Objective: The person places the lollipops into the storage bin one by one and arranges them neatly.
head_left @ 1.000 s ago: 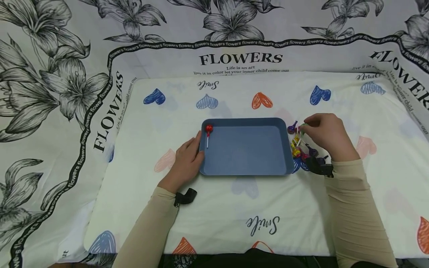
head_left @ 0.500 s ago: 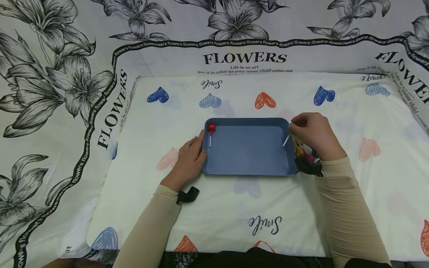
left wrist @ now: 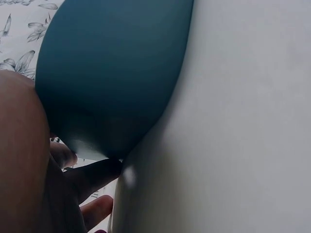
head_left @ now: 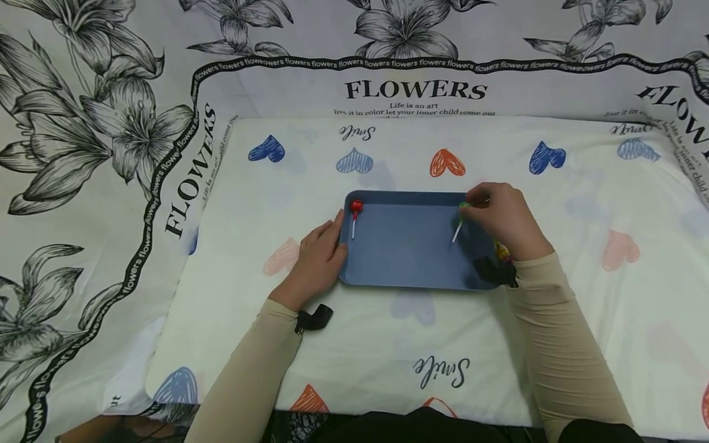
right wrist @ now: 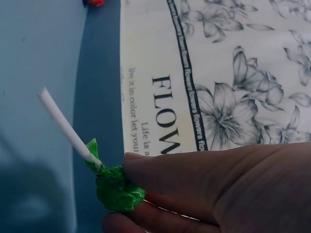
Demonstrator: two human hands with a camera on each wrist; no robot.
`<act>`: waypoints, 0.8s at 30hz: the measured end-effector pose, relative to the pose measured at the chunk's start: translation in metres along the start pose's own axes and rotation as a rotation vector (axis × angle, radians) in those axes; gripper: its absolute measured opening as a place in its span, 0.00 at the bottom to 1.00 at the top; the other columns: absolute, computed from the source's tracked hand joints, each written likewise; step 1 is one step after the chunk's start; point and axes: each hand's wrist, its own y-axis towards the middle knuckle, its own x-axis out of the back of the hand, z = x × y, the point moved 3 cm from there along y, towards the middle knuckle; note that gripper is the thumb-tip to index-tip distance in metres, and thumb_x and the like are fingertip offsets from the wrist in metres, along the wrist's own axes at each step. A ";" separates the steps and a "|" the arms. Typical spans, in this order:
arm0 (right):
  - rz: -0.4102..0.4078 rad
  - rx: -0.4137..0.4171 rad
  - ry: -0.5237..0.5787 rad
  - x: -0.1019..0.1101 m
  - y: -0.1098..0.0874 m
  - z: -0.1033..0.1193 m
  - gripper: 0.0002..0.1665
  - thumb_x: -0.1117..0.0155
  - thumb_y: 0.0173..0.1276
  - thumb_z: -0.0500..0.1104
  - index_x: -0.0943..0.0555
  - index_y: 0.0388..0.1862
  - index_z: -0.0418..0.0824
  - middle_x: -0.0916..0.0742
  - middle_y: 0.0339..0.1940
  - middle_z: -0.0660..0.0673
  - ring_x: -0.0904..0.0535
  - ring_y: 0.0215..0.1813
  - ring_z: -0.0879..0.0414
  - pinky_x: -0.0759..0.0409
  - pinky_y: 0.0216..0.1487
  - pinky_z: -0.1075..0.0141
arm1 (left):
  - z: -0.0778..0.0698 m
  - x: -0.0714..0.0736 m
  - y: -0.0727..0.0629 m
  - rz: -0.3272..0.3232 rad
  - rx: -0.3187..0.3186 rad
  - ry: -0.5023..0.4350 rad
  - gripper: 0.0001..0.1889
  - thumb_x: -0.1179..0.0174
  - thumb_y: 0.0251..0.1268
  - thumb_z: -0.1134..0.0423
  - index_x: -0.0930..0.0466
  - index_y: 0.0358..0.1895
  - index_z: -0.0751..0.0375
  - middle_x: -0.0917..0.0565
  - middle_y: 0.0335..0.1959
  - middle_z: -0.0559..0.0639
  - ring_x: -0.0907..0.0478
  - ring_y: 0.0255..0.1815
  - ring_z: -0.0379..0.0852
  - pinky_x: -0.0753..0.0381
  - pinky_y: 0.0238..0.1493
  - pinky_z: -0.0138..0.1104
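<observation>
Lollipop in a green wrapper [right wrist: 120, 193] sits pinched by its head between the thumb and fingers of the person's right hand [head_left: 506, 220], its white stick slanting out over the right end of the blue rectangular tray [head_left: 410, 252]. The left hand [head_left: 314, 263] rests against the tray's left edge, fingers fairly straight. Inside, a red lollipop [head_left: 356, 207] lies in the far left corner. Something yellow-wrapped [head_left: 502, 251] shows beyond the right wrist, mostly hidden from me.
</observation>
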 end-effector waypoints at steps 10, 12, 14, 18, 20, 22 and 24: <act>-0.005 0.068 -0.003 -0.019 0.013 0.016 0.18 0.32 0.73 0.39 0.15 0.56 0.30 0.12 0.54 0.29 0.16 0.55 0.36 0.20 0.57 0.41 | 0.001 0.000 0.000 0.006 0.005 0.004 0.36 0.59 0.82 0.54 0.58 0.88 0.47 0.41 0.85 0.48 0.49 0.86 0.57 0.58 0.82 0.56; -0.003 0.079 -0.005 -0.023 0.015 0.019 0.17 0.31 0.73 0.39 0.14 0.56 0.30 0.11 0.53 0.30 0.16 0.54 0.37 0.19 0.56 0.42 | 0.002 0.000 0.000 0.005 0.006 0.008 0.36 0.59 0.82 0.54 0.58 0.88 0.47 0.41 0.85 0.48 0.49 0.86 0.56 0.58 0.82 0.56; 0.002 0.086 -0.003 -0.026 0.016 0.022 0.16 0.32 0.73 0.39 0.14 0.55 0.31 0.11 0.53 0.30 0.16 0.54 0.37 0.19 0.56 0.42 | 0.002 0.000 -0.001 0.002 0.007 0.010 0.36 0.59 0.82 0.54 0.58 0.88 0.47 0.41 0.85 0.48 0.49 0.86 0.56 0.58 0.82 0.55; 0.015 0.087 0.006 -0.032 0.018 0.026 0.16 0.32 0.73 0.39 0.14 0.55 0.31 0.12 0.54 0.32 0.17 0.53 0.38 0.18 0.55 0.43 | 0.002 0.002 -0.001 -0.007 0.001 0.011 0.36 0.58 0.82 0.54 0.57 0.88 0.47 0.40 0.85 0.48 0.49 0.86 0.56 0.58 0.82 0.56; 0.019 0.093 0.005 -0.035 0.019 0.027 0.16 0.32 0.73 0.39 0.14 0.55 0.31 0.12 0.54 0.32 0.16 0.52 0.38 0.18 0.54 0.43 | 0.002 0.002 -0.001 -0.005 0.003 0.011 0.36 0.58 0.81 0.54 0.58 0.88 0.47 0.40 0.85 0.48 0.49 0.86 0.56 0.58 0.82 0.55; 0.025 0.097 0.008 -0.039 0.019 0.028 0.17 0.31 0.73 0.39 0.14 0.56 0.31 0.12 0.54 0.32 0.16 0.52 0.39 0.18 0.54 0.44 | 0.002 0.002 0.000 -0.001 0.007 0.010 0.36 0.59 0.82 0.54 0.58 0.88 0.46 0.40 0.85 0.48 0.49 0.86 0.55 0.58 0.82 0.55; 0.033 0.108 0.006 -0.043 0.020 0.029 0.17 0.31 0.73 0.38 0.15 0.57 0.31 0.12 0.55 0.32 0.15 0.52 0.39 0.17 0.54 0.44 | 0.002 0.001 0.000 0.003 0.008 0.007 0.36 0.59 0.82 0.54 0.58 0.88 0.46 0.40 0.85 0.48 0.50 0.86 0.55 0.58 0.82 0.55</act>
